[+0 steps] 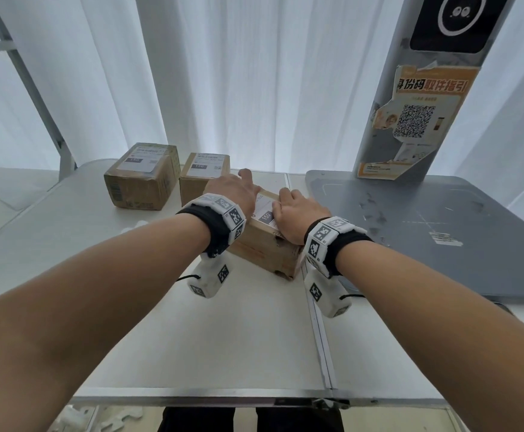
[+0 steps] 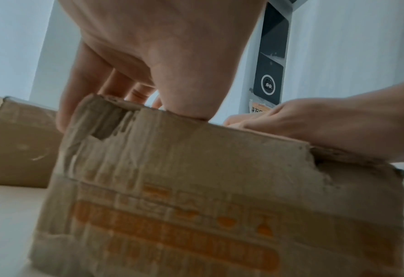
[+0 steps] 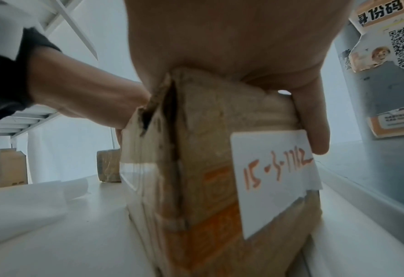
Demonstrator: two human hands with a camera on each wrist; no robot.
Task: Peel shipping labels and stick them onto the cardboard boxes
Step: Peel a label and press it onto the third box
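A worn cardboard box (image 1: 266,247) with orange print stands mid-table, a white shipping label (image 1: 265,212) on its top. My left hand (image 1: 235,188) holds the box's far left corner. In the left wrist view the thumb (image 2: 189,105) presses on the top edge while the fingers (image 2: 63,112) reach down behind the box (image 2: 196,187). My right hand (image 1: 295,210) lies palm down on the label's right part. In the right wrist view one finger (image 3: 314,131) hangs over the side of the box (image 3: 208,150), above a white sticker (image 3: 274,178) with red handwriting.
Two labelled boxes (image 1: 143,176) (image 1: 201,173) stand at the back left of the white table (image 1: 207,338). A grey platform (image 1: 426,229) with a poster-covered post (image 1: 416,104) fills the right side. White backing paper (image 3: 30,202) lies left of the box. Curtains hang behind.
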